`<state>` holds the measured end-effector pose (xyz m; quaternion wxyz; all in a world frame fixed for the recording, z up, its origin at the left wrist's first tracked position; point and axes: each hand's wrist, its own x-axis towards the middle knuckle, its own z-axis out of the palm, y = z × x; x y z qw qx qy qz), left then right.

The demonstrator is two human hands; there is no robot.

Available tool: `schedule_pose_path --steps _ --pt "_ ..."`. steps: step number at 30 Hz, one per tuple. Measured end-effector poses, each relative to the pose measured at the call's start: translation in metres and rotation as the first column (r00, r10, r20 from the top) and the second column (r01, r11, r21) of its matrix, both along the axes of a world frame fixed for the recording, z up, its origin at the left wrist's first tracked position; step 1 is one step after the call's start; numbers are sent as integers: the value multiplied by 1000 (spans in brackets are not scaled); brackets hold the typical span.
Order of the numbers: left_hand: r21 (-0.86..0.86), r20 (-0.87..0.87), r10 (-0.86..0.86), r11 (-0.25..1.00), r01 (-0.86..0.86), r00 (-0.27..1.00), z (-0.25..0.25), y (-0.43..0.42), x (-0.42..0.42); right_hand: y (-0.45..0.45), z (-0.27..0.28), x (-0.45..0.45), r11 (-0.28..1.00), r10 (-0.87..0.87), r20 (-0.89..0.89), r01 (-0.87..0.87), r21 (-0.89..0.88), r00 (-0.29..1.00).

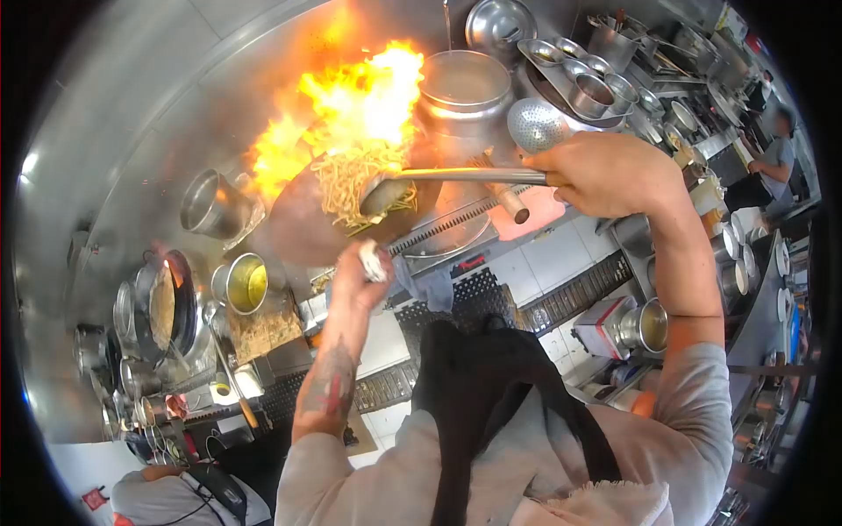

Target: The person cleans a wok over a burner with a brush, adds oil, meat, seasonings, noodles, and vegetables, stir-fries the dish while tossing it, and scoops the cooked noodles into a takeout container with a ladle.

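Observation:
A tilted wok [303, 223] holds a heap of noodles [346, 188], with tall orange flames [368, 96] rising behind and over its far side. My left hand [353, 279] is closed at the wok's near edge around a folded white cloth [372, 262]; the wok's handle is hidden there. From the right, my right hand [614, 174] grips the long metal handle of a ladle [474, 175]. The ladle's bowl is down in the wok, against the noodles.
Right of the flames stand a large metal pot [465, 88] and a perforated strainer [537, 124]. Metal bowls [592, 95] crowd the back right. A pot of yellow liquid [246, 283] stands at left. Another person [776, 162] is at far right, one more at lower left.

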<state>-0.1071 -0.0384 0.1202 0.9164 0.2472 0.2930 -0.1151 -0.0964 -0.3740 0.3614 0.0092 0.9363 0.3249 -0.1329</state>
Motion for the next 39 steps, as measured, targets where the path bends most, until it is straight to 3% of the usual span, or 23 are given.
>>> schedule_pose_path --steps 1,3,4,5,7,9,10,13,15,17,19,21,22,25,27,28,29,31,32,34,36,37,39 --pt "-84 26 10 996 -7 1000 7 7 -4 11 -4 -5 999 3 5 -3 -44 1000" --pt "-86 148 62 995 -50 987 -10 23 45 40 -29 -4 995 15 1 -15 -100 1000" --pt "-16 75 59 998 -58 995 -36 19 59 60 -55 7 994 21 -5 -21 -110 1000" --pt "53 3 61 997 -61 998 -71 9 70 79 -77 14 999 21 29 -20 -45 999" --pt "100 140 168 978 -183 976 -149 -7 63 108 -122 20 999 20 56 -21 25 998" --pt "99 137 69 992 -83 988 -178 -17 32 123 -150 21 987 -58 263 15 163 963" --pt "95 137 73 992 -86 988 -175 -26 14 122 -151 18 987 -36 280 -10 162 959" --pt "237 177 113 959 -153 978 -154 -32 0 100 -101 8 986 -78 254 37 160 964" --pt "220 173 166 954 -202 971 -148 -9 37 79 -58 18 995 94 260 -95 -10 961" --pt "166 144 190 963 -213 971 -119 7 58 67 8 12 983 99 128 -77 -165 987" --pt "117 139 168 976 -184 976 -96 12 50 59 48 -4 974 80 84 -60 -218 993" --pt "56 92 14 998 -19 996 -48 4 28 59 55 -3 961 67 40 -53 -273 997" --pt "32 80 76 996 -79 994 -19 1 22 61 37 4 977 73 51 -61 -206 996" --pt "107 145 242 960 -259 959 -15 -3 51 90 -40 30 993 74 87 -66 -97 993" --pt "95 195 107 987 -127 975 -128 0 85 114 -89 42 995 83 142 -75 -58 986" --pt "145 156 152 974 -175 976 -144 -10 77 118 -116 46 996 44 168 -56 66 985" --pt "196 120 196 956 -217 973 -154 -22 61 118 -130 44 996 45 169 -57 67 985" --pt "203 80 127 969 -141 989 -156 -31 26 108 -155 27 963 -156 182 108 249 971" --pt "305 98 71 947 -98 993 -154 -31 18 98 -168 16 962 -163 185 114 250 969" --pt "232 106 170 954 -191 980 -148 -27 27 68 -189 -4 841 -229 79 157 517 970" --pt "185 98 279 938 -293 955 -115 -16 56 39 -193 22 743 -177 85 77 665 981" --pt "254 118 200 941 -225 973 -124 1 78 26 -164 40 894 -241 26 211 396 970" --pt "231 75 225 944 -236 972 -110 17 107 19 -84 38 982 -154 148 134 136 977"
